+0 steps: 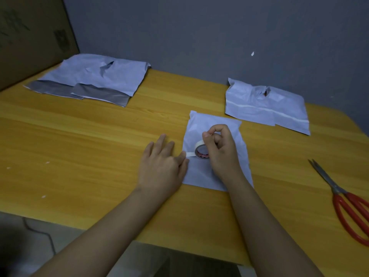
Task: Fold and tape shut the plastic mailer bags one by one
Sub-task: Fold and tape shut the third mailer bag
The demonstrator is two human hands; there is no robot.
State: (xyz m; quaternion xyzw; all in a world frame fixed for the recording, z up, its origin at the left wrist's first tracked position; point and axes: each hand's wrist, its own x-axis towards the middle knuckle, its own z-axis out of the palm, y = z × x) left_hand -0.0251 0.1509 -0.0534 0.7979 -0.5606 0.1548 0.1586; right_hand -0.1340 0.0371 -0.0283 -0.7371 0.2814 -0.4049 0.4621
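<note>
A folded white mailer bag [213,178] lies flat at the middle of the wooden table [83,148]. My right hand [221,148] grips a small roll of white tape [200,149] standing on the bag. A short strip of tape runs from the roll to the left. My left hand [161,166] lies flat at the bag's left edge, its thumb pressing the strip's free end down. Unfolded mailer bags [95,76] with grey flaps sit at the back left. Folded mailer bags [265,106] with a white tape line sit at the back right.
Red-handled scissors [343,198] lie closed near the table's right edge. A large cardboard box [34,35] stands at the back left against the grey wall. Small white scraps [43,196] dot the left side of the table.
</note>
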